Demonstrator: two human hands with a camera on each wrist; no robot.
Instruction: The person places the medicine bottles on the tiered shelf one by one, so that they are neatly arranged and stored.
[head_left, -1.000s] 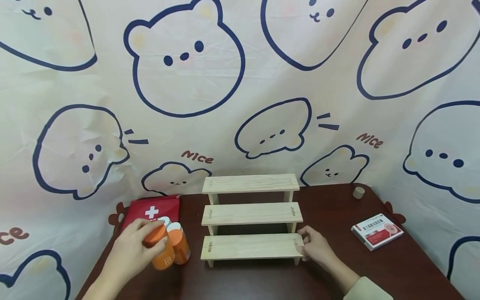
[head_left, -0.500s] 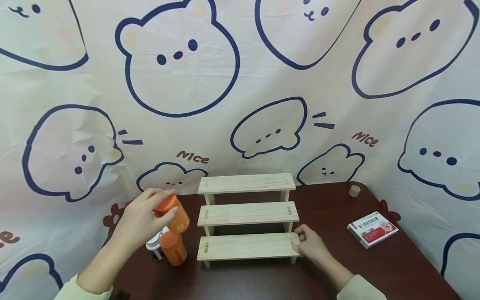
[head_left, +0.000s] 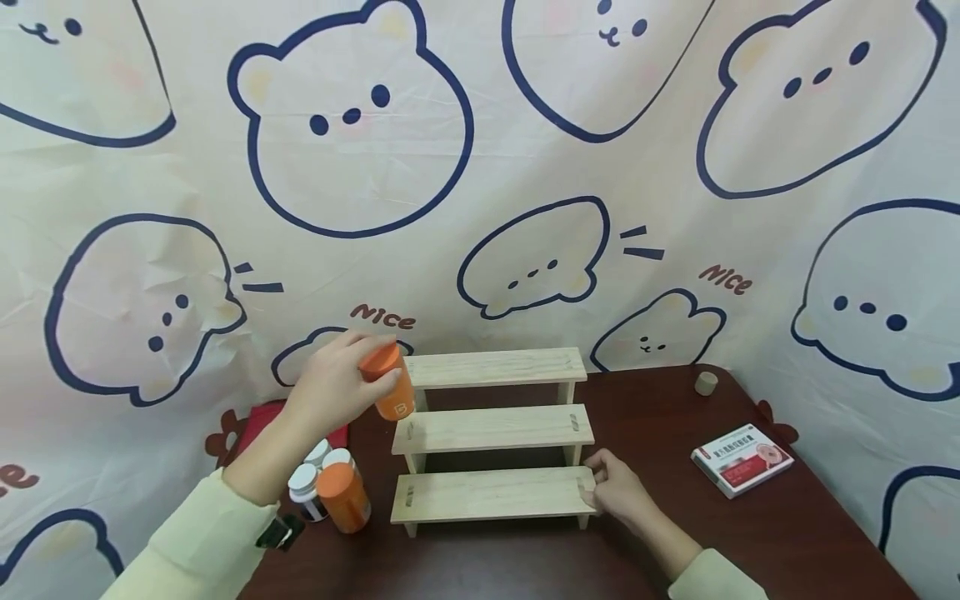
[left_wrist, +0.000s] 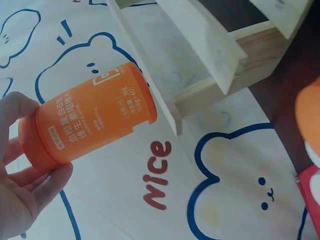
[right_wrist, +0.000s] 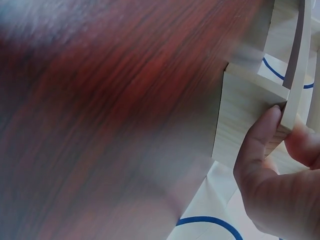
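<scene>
My left hand (head_left: 337,379) grips an orange supplement bottle (head_left: 395,393) round its cap, in the air in front of the left end of the top shelf. The left wrist view shows the bottle's label (left_wrist: 85,117), white print on orange, and fingers on either side of the cap. A pale wooden three-step rack (head_left: 491,494) stands on the table. My right hand (head_left: 618,490) pinches the right end of its lowest step, thumb and fingers on the board's edge (right_wrist: 292,107) in the right wrist view.
A second orange bottle (head_left: 343,500) stands left of the rack beside several white-capped bottles (head_left: 303,483). Behind them lies a red first-aid pouch (head_left: 258,421). On the right of the dark table (head_left: 525,567) are a medicine box (head_left: 742,460) and a small beige cylinder (head_left: 705,383).
My left hand has lifted the orange bottle from the bottle group, up and right toward the top shelf. The right hand keeps its hold on the lowest step.
</scene>
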